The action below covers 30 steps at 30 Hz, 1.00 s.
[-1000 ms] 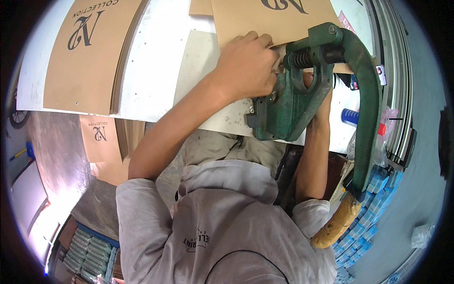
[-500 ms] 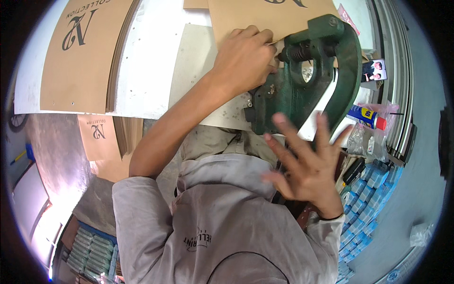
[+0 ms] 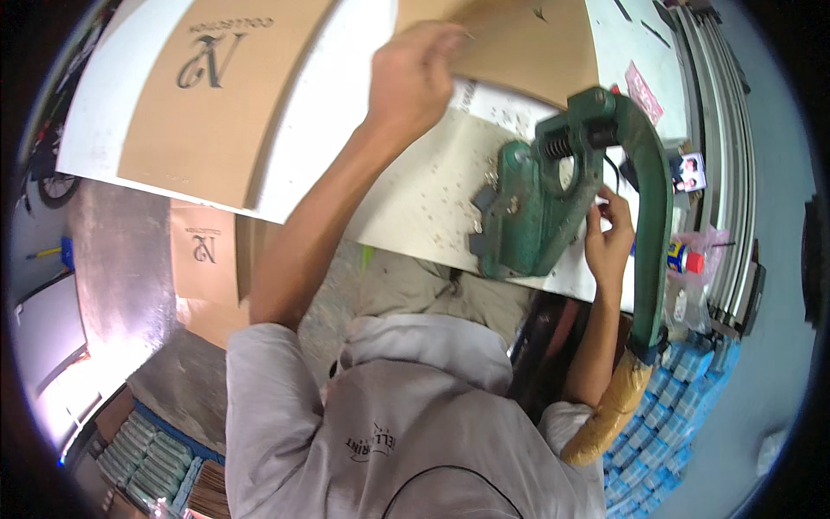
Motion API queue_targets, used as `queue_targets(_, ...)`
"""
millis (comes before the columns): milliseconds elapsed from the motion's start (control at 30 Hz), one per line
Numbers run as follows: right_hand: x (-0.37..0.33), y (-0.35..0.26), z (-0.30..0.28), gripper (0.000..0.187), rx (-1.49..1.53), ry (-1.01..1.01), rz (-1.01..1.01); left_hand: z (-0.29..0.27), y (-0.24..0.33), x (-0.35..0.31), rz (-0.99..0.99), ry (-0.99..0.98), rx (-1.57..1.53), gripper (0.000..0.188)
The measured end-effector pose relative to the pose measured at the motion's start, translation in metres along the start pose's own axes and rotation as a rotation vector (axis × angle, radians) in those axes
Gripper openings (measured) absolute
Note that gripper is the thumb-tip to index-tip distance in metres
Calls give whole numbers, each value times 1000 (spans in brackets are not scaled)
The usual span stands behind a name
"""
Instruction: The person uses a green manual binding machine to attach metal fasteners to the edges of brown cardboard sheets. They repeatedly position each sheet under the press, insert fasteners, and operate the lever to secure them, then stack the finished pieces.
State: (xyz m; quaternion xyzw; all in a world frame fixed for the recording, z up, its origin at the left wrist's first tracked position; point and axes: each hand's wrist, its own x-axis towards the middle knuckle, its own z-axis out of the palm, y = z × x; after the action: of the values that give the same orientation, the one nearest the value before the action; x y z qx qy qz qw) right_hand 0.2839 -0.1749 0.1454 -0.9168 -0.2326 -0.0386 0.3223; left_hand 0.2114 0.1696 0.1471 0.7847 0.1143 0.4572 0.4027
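Observation:
A green hand press (image 3: 527, 216) stands on the white table (image 3: 415, 199). Its long lever (image 3: 650, 251) curves down to a grip wrapped in tan tape (image 3: 605, 415). My left hand (image 3: 413, 82) is stretched up beyond the press and grips the edge of a brown paper sheet (image 3: 519, 48), holding it clear of the press jaws. My right hand (image 3: 608, 235) is at the right side of the press under the lever, fingers curled and touching the frame. Whether it pinches anything small is hidden.
A second brown sheet with a dark printed logo (image 3: 207, 104) lies on the table's left. A brown bag (image 3: 203, 259) stands below the table edge. A small spray can (image 3: 683, 257) and clutter sit right of the press; blue packs (image 3: 683, 406) are stacked below.
My right hand left the lever, passed through the air with fingers spread, and now rests beside the press. My left hand moved up and left from the jaws with the brown sheet.

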Motion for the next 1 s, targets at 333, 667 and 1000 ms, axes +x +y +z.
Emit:
queue_targets(333,4,30,36,9,102,-12,34,-193,38,-4,-372,955,-370,26)
queue_targets(667,6,59,41,13,237,-55,-56,-242,-24,-100,-847,865,-350,13)
queue_targets(1000,15,65,30,19,191,-208,35,-252,-19,-117,-853,675,-284,22)
